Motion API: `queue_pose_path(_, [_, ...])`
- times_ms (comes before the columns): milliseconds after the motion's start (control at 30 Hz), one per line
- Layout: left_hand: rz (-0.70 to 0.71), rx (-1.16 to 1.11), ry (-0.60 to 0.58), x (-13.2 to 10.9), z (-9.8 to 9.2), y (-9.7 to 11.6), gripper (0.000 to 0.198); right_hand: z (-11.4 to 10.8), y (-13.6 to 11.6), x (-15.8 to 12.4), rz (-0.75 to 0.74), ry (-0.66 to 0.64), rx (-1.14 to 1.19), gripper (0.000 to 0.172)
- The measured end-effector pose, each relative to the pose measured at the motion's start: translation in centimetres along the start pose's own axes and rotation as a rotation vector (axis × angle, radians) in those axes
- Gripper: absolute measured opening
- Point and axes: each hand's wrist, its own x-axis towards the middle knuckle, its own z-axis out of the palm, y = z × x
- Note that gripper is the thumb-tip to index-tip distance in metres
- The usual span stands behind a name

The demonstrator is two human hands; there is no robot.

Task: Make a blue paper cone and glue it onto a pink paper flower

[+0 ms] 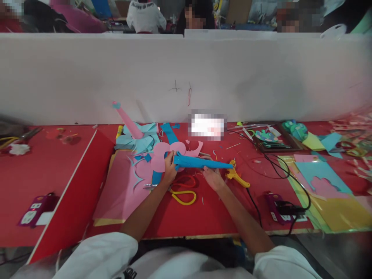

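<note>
A long rolled cone of blue paper (200, 162) lies sideways across my two hands, its wide end to the left and its narrow tip to the right. My left hand (170, 168) grips the wide end. Around the middle from below is my right hand (213, 176), thumb in front and fingers partly hidden behind the cone. Just beyond the tip rests a yellow glue gun (238, 179) with a black cord. Scissors with red and yellow handles (183, 197) lie below the cone. Pink scalloped paper (158, 155) and blue scraps are spread beside my left hand.
A pink paper cone (130, 122) stands tilted on light-blue paper at the back left. Pink sheets (116, 186) lie left, beside a red divider (69, 201). A dark tray (273, 141), purple power box (274, 207) and paper pack (334, 209) are right. A white partition (116, 77) closes the back.
</note>
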Motion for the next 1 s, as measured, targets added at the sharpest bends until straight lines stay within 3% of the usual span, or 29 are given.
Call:
queue_pose_path(233, [-0.033, 0.026, 0.07, -0.34, 0.09, -0.86, 0.066, 0.12, -0.48, -0.04, -0.071, -0.002, -0.052, 0.041])
queue_pose_path(667, [0.033, 0.089, 0.073, -0.74, -0.3, -0.51, 0.069, 0.38, -0.3, -0.19, -0.098, 0.053, -0.067, 0.037])
queue_pose_path(833, [0.085, 0.15, 0.017, -0.62, -0.36, -0.25, 0.052, 0.32, -0.38, -0.34, -0.162, 0.036, -0.111, 0.037])
queue_pose_path(1000, [0.126, 0.245, 0.041, -0.36, -0.31, -0.54, 0.043, 0.52, -0.5, -0.84, -0.199, 0.074, -0.27, 0.04])
